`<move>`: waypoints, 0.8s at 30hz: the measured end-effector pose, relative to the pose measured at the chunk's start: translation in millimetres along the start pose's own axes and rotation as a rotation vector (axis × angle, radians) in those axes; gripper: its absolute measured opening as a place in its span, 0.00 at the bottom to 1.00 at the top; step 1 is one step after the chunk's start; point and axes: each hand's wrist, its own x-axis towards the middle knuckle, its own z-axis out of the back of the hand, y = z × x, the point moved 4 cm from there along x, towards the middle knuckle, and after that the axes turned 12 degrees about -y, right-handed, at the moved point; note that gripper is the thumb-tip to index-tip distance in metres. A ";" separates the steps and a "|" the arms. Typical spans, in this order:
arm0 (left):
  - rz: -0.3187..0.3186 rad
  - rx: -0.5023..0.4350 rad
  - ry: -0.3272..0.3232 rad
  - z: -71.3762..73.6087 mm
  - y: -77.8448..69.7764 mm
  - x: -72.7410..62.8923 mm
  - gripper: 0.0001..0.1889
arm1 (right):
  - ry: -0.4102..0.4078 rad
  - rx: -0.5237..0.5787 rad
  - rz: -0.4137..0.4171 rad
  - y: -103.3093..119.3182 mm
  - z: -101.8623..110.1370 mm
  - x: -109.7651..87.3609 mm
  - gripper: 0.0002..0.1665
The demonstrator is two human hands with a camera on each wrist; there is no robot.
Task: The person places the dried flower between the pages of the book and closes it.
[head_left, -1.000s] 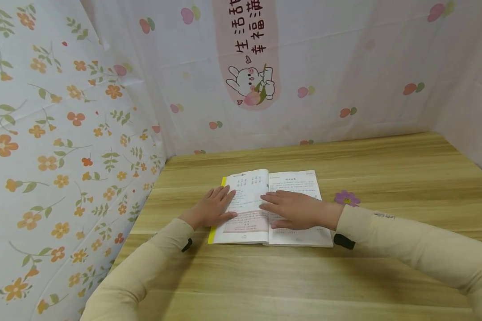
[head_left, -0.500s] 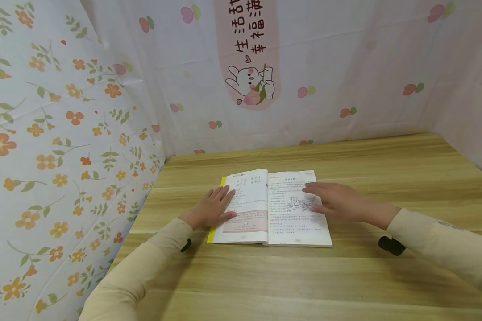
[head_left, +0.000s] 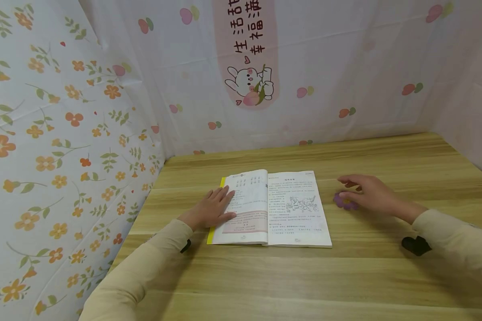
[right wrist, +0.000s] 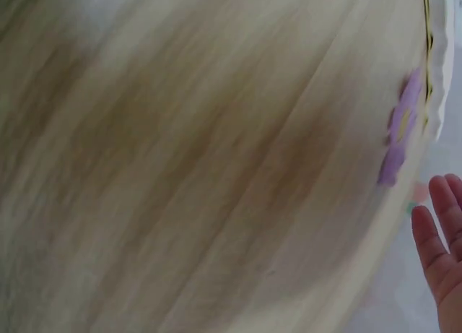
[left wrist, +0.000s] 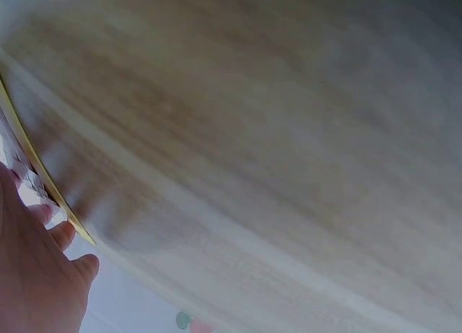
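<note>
An open book [head_left: 299,227] lies on the wooden table, with printed text on both pages and a line drawing on the right one. My left hand [head_left: 209,210] rests on the left page near its yellow edge, fingers spread out. To the right of the book, my right hand [head_left: 373,196] hovers over a purple flower-shaped piece [head_left: 340,203] with a yellow centre, partly hidden by the thumb and fingers. In the right wrist view, a gap separates the purple flower [right wrist: 401,131] from the loosely extended fingers [right wrist: 427,239].
The wooden table [head_left: 281,285] meets a white printed cloth [head_left: 325,62] at its back. A flower-patterned cloth [head_left: 64,147] hangs along the left side. Dark wrist-worn devices [head_left: 415,245] sit under the sleeves.
My right hand has lifted off the right page and moved right, to above the purple flower. The drawing on that page is now uncovered. My left hand has stayed on the book.
</note>
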 end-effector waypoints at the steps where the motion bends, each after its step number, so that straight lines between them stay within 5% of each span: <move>1: 0.002 0.001 0.003 0.2 -0.1 0.0 0.42 | -0.001 0.013 -0.021 -4.4 0.3 -0.1 0.27; 8: 0.012 0.002 0.012 -0.1 0.3 -0.5 0.43 | 0.023 0.034 -0.127 -24.9 0.7 3.4 0.27; 24: 0.018 0.007 0.017 -1.6 -0.1 0.0 0.43 | 0.048 0.007 -0.186 -38.5 -9.2 8.7 0.17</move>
